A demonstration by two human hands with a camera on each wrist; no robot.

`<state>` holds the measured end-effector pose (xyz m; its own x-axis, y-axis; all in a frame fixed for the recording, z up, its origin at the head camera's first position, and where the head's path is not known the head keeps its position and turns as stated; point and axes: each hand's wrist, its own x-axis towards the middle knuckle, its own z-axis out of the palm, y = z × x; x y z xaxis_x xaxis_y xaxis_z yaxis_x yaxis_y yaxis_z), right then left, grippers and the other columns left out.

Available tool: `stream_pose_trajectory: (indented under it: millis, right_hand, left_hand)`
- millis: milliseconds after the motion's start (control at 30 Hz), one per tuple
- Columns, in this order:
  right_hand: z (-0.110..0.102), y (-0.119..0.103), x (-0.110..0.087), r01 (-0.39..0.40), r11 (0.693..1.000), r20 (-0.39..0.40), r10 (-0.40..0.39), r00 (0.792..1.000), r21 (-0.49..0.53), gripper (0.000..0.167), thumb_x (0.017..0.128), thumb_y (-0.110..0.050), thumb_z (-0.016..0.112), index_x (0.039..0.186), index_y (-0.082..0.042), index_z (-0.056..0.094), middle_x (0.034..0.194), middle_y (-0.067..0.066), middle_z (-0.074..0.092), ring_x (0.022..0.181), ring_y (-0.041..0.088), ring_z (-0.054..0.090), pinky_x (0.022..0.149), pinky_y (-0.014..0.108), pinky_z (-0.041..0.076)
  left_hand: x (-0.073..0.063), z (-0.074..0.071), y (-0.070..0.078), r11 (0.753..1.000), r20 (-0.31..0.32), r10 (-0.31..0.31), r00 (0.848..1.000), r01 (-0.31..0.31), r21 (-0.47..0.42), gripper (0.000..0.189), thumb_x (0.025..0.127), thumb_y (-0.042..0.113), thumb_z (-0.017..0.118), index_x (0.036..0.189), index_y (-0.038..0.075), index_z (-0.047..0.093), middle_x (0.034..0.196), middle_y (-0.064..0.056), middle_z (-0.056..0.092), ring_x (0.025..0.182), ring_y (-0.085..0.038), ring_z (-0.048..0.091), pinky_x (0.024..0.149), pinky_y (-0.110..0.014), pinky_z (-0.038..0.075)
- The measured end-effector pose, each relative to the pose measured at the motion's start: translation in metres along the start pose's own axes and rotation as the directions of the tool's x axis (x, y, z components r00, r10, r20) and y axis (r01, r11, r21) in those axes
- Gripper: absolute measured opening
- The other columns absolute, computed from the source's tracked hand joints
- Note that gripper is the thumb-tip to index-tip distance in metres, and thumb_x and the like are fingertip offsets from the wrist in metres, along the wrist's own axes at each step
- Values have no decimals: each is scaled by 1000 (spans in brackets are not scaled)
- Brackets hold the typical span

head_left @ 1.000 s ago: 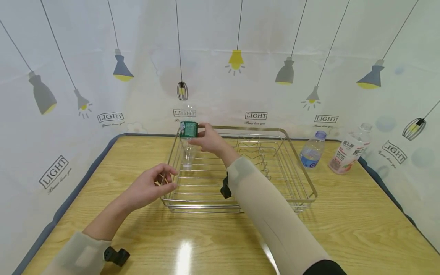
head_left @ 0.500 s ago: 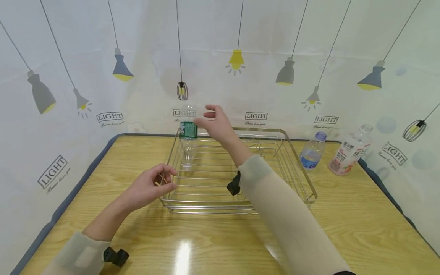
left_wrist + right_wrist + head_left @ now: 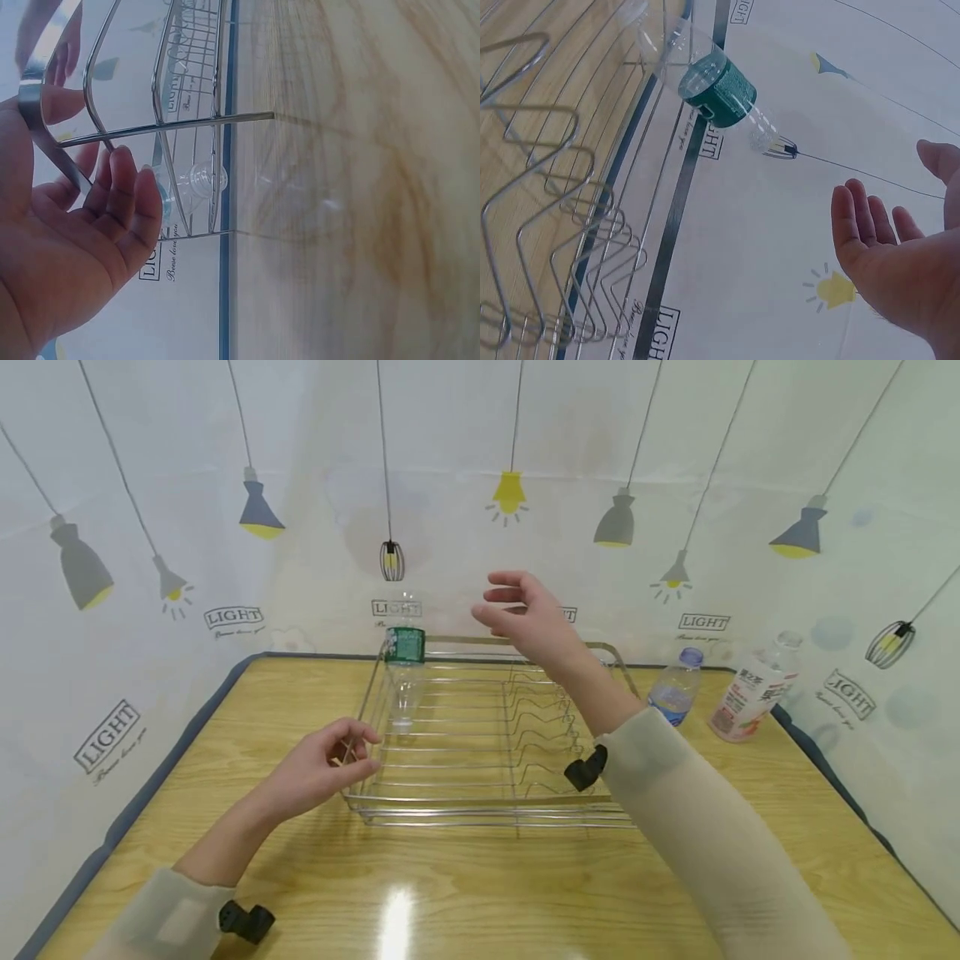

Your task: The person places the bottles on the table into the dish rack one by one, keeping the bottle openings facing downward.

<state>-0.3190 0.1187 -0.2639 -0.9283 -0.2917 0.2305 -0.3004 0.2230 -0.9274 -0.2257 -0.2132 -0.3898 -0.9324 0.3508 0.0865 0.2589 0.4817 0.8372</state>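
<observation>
A clear plastic bottle (image 3: 406,646) with a green label stands neck down at the left of a metal wire dish rack (image 3: 450,800). My left hand (image 3: 322,768) holds the rack's left rim. In the left wrist view, its curled fingers (image 3: 124,199) lie against the wires and the thumb passes on the rim's other side. My right hand (image 3: 536,618) hovers over the back of the rack, apart from the bottle. The right wrist view shows that hand (image 3: 900,262) with relaxed fingers and nothing in it.
Right of the rack stand a clear bottle (image 3: 673,689) with a blue cap and label, and a capless bottle (image 3: 750,697) with a white and pink label. Wavy wire dividers (image 3: 540,735) fill the rack's right part. A printed curtain (image 3: 450,460) hangs behind the wooden table (image 3: 450,877).
My right hand has let go of the green-labelled bottle and moved up and right. The bottle stays standing in the rack. The left hand keeps its place.
</observation>
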Motion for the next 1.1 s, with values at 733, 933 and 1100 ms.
stream_pose_trajectory:
  millis: [733,933,1100]
  right_hand:
    - [-85,11,-85,-12,975,-57,0,998,-224,56,109,-35,72,158,-17,52,150,6,62,130,16,65,102,23,57]
    - [-116,23,-106,-11,969,-97,-13,995,-246,51,110,-34,69,156,-18,53,140,-6,62,118,7,68,95,15,56]
    - [-150,34,-125,-28,967,-175,-17,985,-251,43,111,-28,68,152,-20,56,133,-18,64,112,1,69,93,14,58]
  left_hand:
    - [-1,0,-3,1000,-13,15,1000,-15,-1,32,103,23,77,129,9,65,102,-5,61,86,-18,56,65,-28,48]
    - [-1,0,-2,1000,-6,11,1000,-12,-13,36,103,22,77,131,5,64,103,-8,61,86,-19,55,65,-28,47]
    - [-1,0,-1,1000,-5,17,1000,-17,-17,38,103,21,77,133,2,63,104,-9,61,86,-19,56,66,-28,47]
